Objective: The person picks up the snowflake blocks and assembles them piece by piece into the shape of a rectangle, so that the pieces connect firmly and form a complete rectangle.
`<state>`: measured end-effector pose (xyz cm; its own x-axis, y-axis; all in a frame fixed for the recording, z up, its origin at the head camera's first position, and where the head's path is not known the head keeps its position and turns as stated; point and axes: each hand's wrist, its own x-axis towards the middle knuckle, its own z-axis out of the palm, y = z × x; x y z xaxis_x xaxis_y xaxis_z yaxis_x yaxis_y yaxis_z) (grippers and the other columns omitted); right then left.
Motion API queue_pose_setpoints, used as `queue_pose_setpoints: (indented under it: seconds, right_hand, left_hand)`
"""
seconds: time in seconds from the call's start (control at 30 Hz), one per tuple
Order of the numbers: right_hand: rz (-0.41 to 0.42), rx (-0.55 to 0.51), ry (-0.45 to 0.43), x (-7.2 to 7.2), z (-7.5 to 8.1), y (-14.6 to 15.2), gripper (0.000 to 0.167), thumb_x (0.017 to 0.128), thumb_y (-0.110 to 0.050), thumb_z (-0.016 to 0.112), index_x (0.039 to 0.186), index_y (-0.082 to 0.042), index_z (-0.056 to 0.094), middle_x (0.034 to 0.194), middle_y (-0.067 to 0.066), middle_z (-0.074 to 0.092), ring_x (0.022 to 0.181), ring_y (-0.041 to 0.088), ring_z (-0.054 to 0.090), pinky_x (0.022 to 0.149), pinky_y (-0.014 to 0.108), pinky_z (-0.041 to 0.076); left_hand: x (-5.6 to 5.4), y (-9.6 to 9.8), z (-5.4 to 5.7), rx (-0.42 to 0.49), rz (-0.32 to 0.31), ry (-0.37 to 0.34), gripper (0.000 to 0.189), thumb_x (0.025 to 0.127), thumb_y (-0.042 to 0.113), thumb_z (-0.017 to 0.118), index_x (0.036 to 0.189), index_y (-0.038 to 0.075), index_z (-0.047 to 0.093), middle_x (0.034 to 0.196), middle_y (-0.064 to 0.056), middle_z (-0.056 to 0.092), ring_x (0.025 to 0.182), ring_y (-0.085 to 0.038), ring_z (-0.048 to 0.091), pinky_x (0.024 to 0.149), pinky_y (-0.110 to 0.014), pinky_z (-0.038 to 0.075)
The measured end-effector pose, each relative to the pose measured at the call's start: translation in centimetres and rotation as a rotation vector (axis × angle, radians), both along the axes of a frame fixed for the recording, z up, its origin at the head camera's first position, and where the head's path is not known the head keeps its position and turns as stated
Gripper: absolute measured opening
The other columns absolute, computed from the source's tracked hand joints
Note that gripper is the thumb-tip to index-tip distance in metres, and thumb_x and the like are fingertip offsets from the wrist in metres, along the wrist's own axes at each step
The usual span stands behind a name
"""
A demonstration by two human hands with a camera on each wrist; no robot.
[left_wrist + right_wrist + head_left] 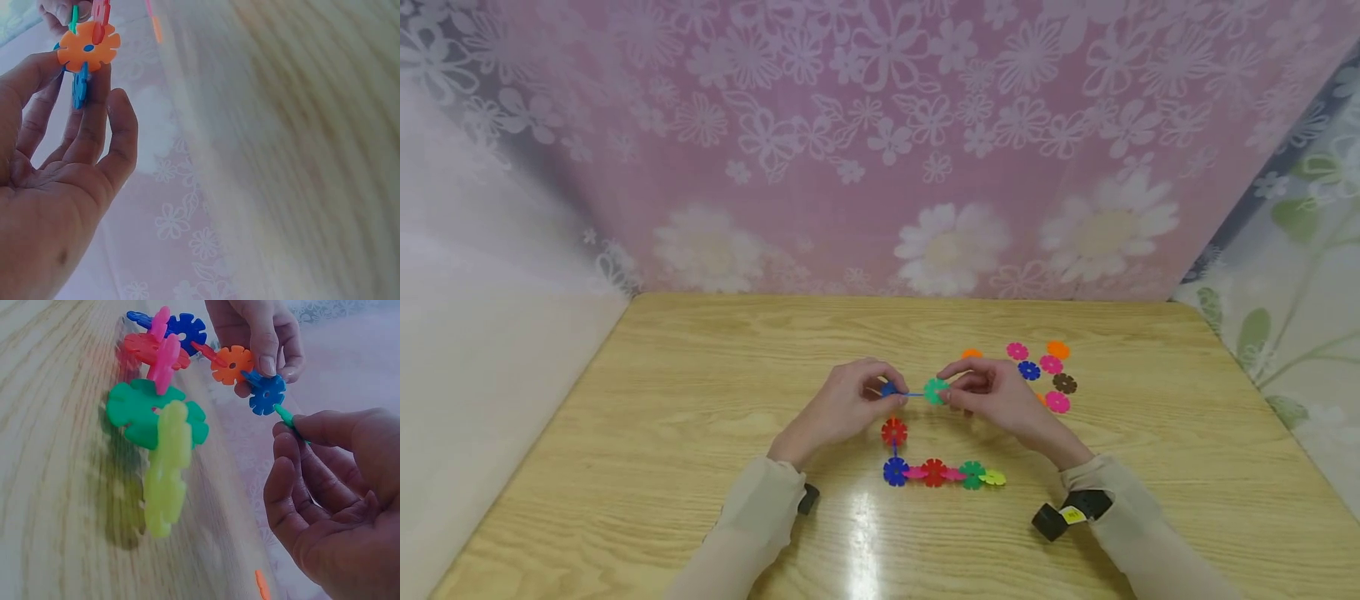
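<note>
A chain of interlocking plastic flower discs bends in an L in the head view, with a blue disc [896, 472] at its corner. Along its lower arm run a red disc [933, 472], edge-on pink discs, a green disc and a yellow disc [993, 477]. My left hand [853, 402] pinches the chain's far end, where an orange disc [89, 47] joins blue ones. Between thumb and fingertips, my right hand [1000, 396] holds a light green disc [936, 391]. This disc meets the edge of a blue disc [267, 395] in the right wrist view.
Several loose discs lie on the wooden table [662, 467] beyond my right hand, among them a brown disc [1064, 383], a dark blue disc [1028, 370] and a pink disc [1057, 402]. A flowered pink curtain [850, 167] hangs along the table's far edge.
</note>
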<state>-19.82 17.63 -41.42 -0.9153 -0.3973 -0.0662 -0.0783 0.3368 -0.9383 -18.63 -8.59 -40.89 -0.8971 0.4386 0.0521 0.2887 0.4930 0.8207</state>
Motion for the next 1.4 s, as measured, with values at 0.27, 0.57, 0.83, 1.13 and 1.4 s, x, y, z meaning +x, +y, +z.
queue_pose_setpoints:
  seconds: [0.27, 0.57, 0.83, 1.13, 1.4]
  right_hand:
    - [0.018, -0.024, -0.01, -0.3, -0.5, 0.2, 0.026, 0.095, -0.015, 0.073, 0.119, -0.004, 0.069, 0.094, 0.01, 0.078, 0.075, 0.029, 0.068, 0.066, 0.034, 0.057]
    - [0.036, -0.03, -0.013, -0.3, -0.6, 0.0, 0.027, 0.096, -0.015, 0.073, 0.12, -0.005, 0.069, 0.095, 0.009, 0.078, 0.077, 0.031, 0.068, 0.067, 0.034, 0.058]
    - [0.038, -0.029, -0.006, -0.4, -0.5, -0.3, 0.026, 0.096, -0.014, 0.072, 0.12, -0.003, 0.068, 0.097, 0.012, 0.078, 0.078, 0.028, 0.069, 0.069, 0.034, 0.058]
    - [0.014, -0.125, -0.094, -0.3, -0.6, -0.7, 0.028, 0.096, -0.006, 0.07, 0.121, 0.005, 0.064, 0.097, 0.012, 0.078, 0.085, 0.027, 0.076, 0.08, 0.039, 0.063]
    - [-0.006, -0.163, -0.097, -0.2, -0.8, -1.0, 0.024, 0.097, 0.0, 0.065, 0.12, 0.008, 0.064, 0.091, 0.007, 0.077, 0.079, 0.023, 0.075, 0.079, 0.042, 0.063]
  left_hand:
    - [0.1, 0.1, 0.1, 0.021, 0.0, 0.025, 0.005, 0.097, 0.024, 0.072, 0.098, 0.02, 0.073, 0.108, 0.005, 0.07, 0.099, -0.012, 0.071, 0.092, -0.036, 0.059]
    - [0.2, 0.1, 0.1, 0.029, 0.009, 0.005, 0.004, 0.096, 0.024, 0.073, 0.099, 0.021, 0.075, 0.107, 0.008, 0.071, 0.096, -0.009, 0.07, 0.093, -0.036, 0.058]
    - [-0.1, 0.0, 0.1, 0.063, -0.014, -0.027, 0.011, 0.098, 0.026, 0.071, 0.102, 0.017, 0.076, 0.101, 0.006, 0.074, 0.092, -0.008, 0.07, 0.089, -0.033, 0.058]
    - [-0.2, 0.0, -0.1, 0.126, -0.001, -0.068, 0.012, 0.095, 0.024, 0.074, 0.102, 0.014, 0.078, 0.099, 0.006, 0.075, 0.088, -0.011, 0.071, 0.082, -0.029, 0.058]
    - [-0.2, 0.1, -0.4, 0.15, -0.012, -0.08, 0.014, 0.095, 0.024, 0.074, 0.103, 0.013, 0.079, 0.101, 0.004, 0.076, 0.087, -0.014, 0.071, 0.079, -0.03, 0.059]
